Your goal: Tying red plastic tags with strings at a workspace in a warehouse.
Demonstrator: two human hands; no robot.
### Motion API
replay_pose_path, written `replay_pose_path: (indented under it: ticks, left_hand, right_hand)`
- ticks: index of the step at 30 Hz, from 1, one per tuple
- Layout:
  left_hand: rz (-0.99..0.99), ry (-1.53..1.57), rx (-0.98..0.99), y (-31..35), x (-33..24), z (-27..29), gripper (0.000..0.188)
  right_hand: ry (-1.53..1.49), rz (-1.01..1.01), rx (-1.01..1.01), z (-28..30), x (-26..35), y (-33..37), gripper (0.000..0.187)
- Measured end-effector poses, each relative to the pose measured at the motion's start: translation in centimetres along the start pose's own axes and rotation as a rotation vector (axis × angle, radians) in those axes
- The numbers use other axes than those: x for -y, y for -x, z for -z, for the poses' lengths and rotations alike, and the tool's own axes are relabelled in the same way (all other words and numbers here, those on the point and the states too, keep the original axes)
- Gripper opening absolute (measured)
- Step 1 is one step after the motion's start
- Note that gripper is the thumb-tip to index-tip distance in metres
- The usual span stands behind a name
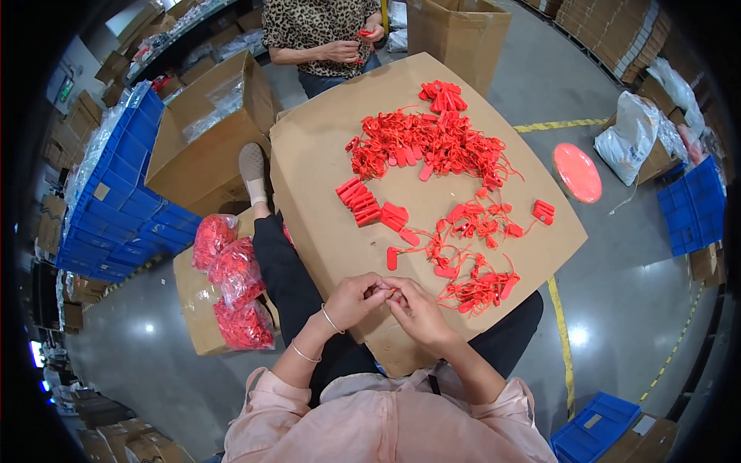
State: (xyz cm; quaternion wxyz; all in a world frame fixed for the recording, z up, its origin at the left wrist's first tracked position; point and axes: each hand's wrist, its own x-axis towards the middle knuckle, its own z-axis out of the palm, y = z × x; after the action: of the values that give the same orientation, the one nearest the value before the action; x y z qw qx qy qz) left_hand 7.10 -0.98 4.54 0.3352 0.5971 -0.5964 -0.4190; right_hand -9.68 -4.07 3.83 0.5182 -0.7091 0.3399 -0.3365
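My left hand (pixel 356 298) and my right hand (pixel 417 310) meet at the near edge of a cardboard-topped table (pixel 324 208). Their fingertips pinch together around a small bit of red that is mostly hidden, so its kind cannot be told. Just beyond them a flat red tag (pixel 392 258) lies alone. To the right sits a small heap of red corded pieces (pixel 480 293), with looser corded ones behind it. Stacked red plastic pieces (pixel 358 201) stand in a row at the middle left. A large tangled pile of red corded tags (pixel 432 147) covers the far part.
Across the table a person in a leopard-print top (pixel 320 31) holds small red pieces. Plastic bags of red pieces (pixel 235 272) rest on a carton at left. Open cartons (pixel 208 135) and blue crates (pixel 116 189) stand beyond. A red round stool (pixel 576 173) is at right.
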Motion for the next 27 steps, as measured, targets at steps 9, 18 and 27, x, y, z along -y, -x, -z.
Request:
replay_pose_path:
  ticks: [9,18,27]
  left_hand:
    - [-0.041,-0.168,-0.097,-4.8,2.2,0.4,0.017]
    - [-0.433,-0.931,-0.14,-16.3,4.7,1.1,0.017]
    - [-0.144,-1.093,0.235,-17.8,2.6,1.0,0.024]
  right_hand:
    - [0.044,-0.154,0.004,1.5,-2.3,4.0,0.008]
    - [0.151,-0.01,-0.021,0.5,-2.6,6.9,0.006]
    - [0.121,-0.027,0.008,1.7,-3.1,7.4,0.007]
